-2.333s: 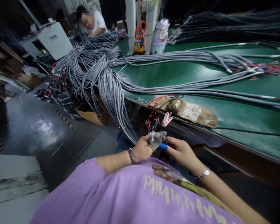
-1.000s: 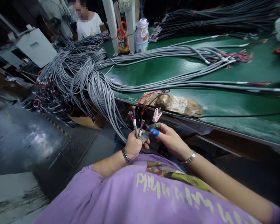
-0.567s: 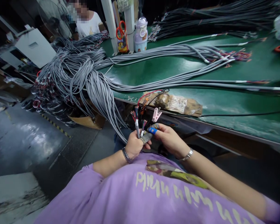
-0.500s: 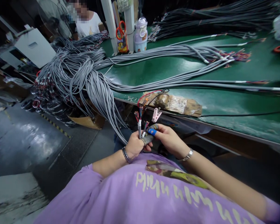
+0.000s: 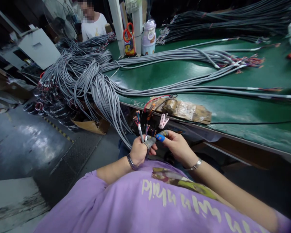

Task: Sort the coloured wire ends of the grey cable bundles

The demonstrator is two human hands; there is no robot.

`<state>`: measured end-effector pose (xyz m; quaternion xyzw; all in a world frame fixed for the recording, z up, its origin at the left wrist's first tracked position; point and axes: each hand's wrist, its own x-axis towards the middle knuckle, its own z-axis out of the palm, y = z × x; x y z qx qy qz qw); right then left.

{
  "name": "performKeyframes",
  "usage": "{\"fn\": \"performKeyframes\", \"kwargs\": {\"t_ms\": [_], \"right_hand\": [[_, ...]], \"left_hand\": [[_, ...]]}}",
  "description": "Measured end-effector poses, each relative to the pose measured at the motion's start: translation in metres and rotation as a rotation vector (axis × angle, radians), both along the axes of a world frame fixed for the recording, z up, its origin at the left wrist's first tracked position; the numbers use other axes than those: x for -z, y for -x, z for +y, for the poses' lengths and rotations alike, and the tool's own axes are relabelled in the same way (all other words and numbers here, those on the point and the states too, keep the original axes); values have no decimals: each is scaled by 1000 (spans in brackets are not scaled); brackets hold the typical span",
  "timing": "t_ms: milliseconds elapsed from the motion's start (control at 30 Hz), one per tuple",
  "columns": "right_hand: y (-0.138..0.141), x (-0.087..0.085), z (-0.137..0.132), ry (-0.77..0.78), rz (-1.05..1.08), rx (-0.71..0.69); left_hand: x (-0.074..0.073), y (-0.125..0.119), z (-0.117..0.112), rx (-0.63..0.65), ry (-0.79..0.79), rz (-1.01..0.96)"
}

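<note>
My left hand (image 5: pixel 141 149) is closed around grey cables (image 5: pixel 140 132), whose stripped ends fan out above the fist in thin coloured wires (image 5: pixel 137 119). A second bunch of coloured wires (image 5: pixel 147 129) stands beside it, with a white band at its base. Just to the right, my right hand (image 5: pixel 173 142) pinches at a small group of wires (image 5: pixel 154 133) by the left thumb. Its fingertips wear blue and grey tape. What exactly lies between those fingertips is too small to make out. A pink clip (image 5: pixel 163 120) hangs at the table edge just above my right hand.
A heap of grey cables (image 5: pixel 87 74) spills off the green table (image 5: pixel 184 72) at the left. Taped cardboard (image 5: pixel 184 110) lies along the front edge. Scissors (image 5: pixel 128 30), a lilac bottle (image 5: pixel 149 37) and dark cables (image 5: pixel 223 22) are at the back. A person (image 5: pixel 93 26) is beyond.
The wire ends in my left hand have tilted left and spread apart, showing a third small bunch. My right fingertips have shifted slightly right. The camera view has moved a little.
</note>
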<state>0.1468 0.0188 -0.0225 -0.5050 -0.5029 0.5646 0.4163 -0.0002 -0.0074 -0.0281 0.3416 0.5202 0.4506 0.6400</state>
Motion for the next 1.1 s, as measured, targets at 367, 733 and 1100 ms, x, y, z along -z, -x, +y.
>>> {"fn": "performKeyframes", "kwargs": {"t_ms": [367, 733, 1100], "right_hand": [[4, -4, 1, 95, 128, -68], [7, -3, -2, 121, 173, -14], [-11, 7, 12, 293, 549, 51]], "left_hand": [[2, 3, -1, 27, -24, 12], [3, 4, -1, 20, -23, -4], [-12, 14, 3, 66, -25, -79]]}}
